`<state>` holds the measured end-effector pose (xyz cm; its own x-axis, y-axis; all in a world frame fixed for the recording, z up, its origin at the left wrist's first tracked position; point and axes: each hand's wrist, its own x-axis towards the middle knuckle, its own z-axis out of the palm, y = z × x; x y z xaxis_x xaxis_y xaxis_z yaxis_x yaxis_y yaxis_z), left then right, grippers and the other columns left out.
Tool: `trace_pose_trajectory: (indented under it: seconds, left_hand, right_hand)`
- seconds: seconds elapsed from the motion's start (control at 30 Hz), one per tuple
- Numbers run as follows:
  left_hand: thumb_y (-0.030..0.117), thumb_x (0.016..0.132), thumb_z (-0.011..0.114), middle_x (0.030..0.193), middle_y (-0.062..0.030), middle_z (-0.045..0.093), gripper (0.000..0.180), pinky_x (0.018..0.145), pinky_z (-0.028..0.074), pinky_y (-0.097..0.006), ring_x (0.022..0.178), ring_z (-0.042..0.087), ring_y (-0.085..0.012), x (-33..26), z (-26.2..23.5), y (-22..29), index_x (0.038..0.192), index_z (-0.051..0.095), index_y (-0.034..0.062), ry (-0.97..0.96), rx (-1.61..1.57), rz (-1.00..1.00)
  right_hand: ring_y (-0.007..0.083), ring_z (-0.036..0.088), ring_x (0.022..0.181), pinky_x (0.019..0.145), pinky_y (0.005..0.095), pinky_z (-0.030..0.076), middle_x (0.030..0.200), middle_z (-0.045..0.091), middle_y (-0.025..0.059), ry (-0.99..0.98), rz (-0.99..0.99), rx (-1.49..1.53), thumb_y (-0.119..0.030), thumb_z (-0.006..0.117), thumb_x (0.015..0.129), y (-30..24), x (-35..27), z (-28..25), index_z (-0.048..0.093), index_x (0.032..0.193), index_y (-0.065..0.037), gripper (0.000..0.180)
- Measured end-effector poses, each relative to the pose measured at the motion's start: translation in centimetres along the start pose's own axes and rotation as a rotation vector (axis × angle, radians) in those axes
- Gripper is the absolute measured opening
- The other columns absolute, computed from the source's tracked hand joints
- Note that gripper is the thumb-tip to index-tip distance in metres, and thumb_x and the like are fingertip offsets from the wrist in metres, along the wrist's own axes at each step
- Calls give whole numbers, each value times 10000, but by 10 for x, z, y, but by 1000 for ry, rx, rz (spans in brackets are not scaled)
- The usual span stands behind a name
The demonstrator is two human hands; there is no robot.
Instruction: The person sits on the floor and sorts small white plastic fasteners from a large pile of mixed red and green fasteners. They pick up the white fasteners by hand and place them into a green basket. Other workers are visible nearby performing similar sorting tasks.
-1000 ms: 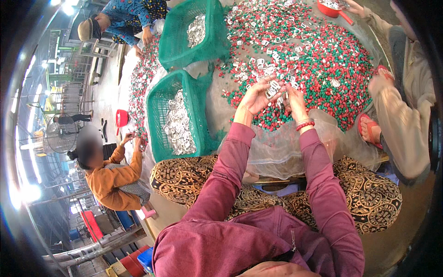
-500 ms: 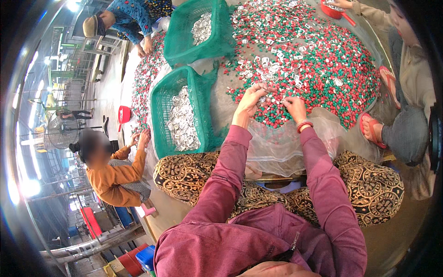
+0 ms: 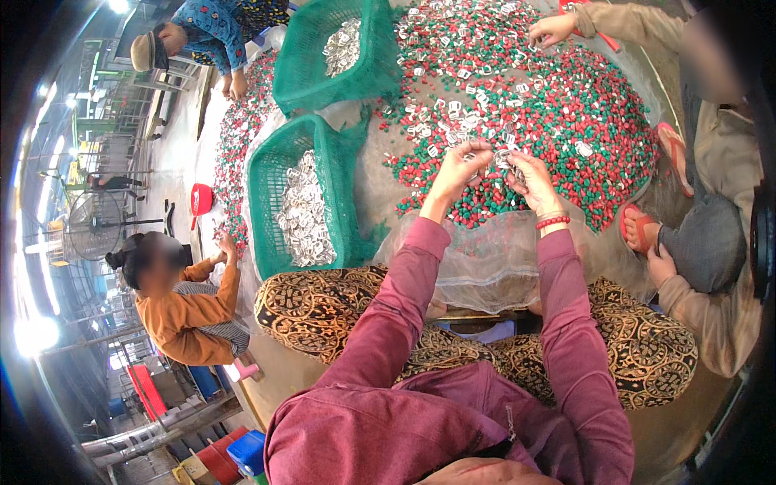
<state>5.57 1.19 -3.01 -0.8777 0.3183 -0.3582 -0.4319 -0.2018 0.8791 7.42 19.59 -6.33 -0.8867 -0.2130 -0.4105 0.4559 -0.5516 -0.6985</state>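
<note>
My two hands meet over a wide spread of small red, green and white pebble-like pieces [image 3: 578,166], with silvery buckle-shaped metal pieces [image 3: 440,121] scattered among them. My right hand [image 3: 533,184] is closed in a pinch on a metal buckle [image 3: 503,157], its fingertips toward the left. Beside it, my left hand [image 3: 461,174] has thumb and fingers pressed together. Whatever lies between those fingertips is too small to make out. To the left stands a green mesh basket [image 3: 263,206] with a heap of metal buckles [image 3: 305,214] in it.
A second green basket [image 3: 295,81] stands farther back, also holding buckles. Clear sheeting [image 3: 485,259] lies before my knees. At right, a co-worker's hand [image 3: 554,30] reaches over the pile. Two other people work at the left, near a red scoop [image 3: 201,199].
My hands have come closer together and my right hand has turned inward, a buckle now showing at its fingers. The right co-worker's hand has moved left from the red scoop over the pile.
</note>
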Motion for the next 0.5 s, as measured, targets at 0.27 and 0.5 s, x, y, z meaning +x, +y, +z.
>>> trace_pose_trajectory:
  seconds: [0.27, 0.5]
  left_hand:
    - [100, 783, 694, 831, -24, 636, 270, 665, 489, -237, 762, 587, -85, -16, 11, 15, 1035, 636, 23, 148, 465, 297]
    - [132, 756, 713, 900, -65, 669, 307, 738, 486, -277, 817, 619, -122, -35, 4, 39, 1045, 646, 49, 151, 829, 457]
  right_hand:
    - [47, 483, 438, 312, 157, 256, 754, 639, 43, -25, -33, 25, -129, 571, 868, -9, -3, 23, 603, 1007, -18, 180]
    - [52, 485, 442, 311, 159, 264, 692, 606, 34, -35, -46, -12, -136, 563, 872, -10, -9, 37, 580, 1033, -16, 202]
